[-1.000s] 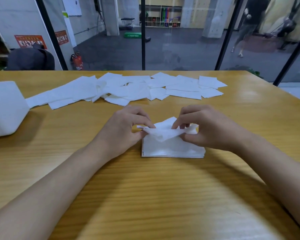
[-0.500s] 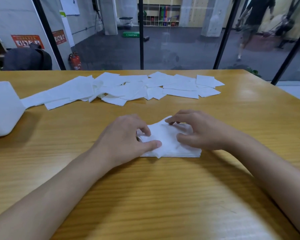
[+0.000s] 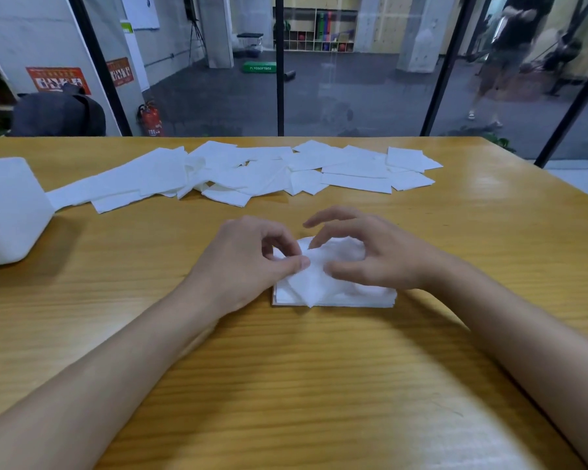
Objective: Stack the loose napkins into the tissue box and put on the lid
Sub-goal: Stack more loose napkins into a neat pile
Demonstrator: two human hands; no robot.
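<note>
A low stack of white napkins (image 3: 353,298) lies on the wooden table (image 3: 286,385) in front of me. A crumpled top napkin (image 3: 314,271) sits askew on it, one corner hanging over the stack's near edge. My left hand (image 3: 248,262) pinches that napkin's left part between thumb and forefinger. My right hand (image 3: 374,252) hovers over the stack's right side with fingers spread and loosely bent, thumb near the napkin; I cannot tell if it touches. Several loose napkins (image 3: 252,171) lie scattered across the far side. A white tissue box part (image 3: 7,212) stands at the left edge.
Beyond the table's far edge stand glass panels with black frames (image 3: 279,62). A dark bag (image 3: 58,111) sits behind the table at the far left. A person (image 3: 510,52) walks outside at the right.
The napkin held up between both hands came down onto the stack. My right hand has since lifted and spread its fingers, while my left keeps pinching the napkin's left part.
</note>
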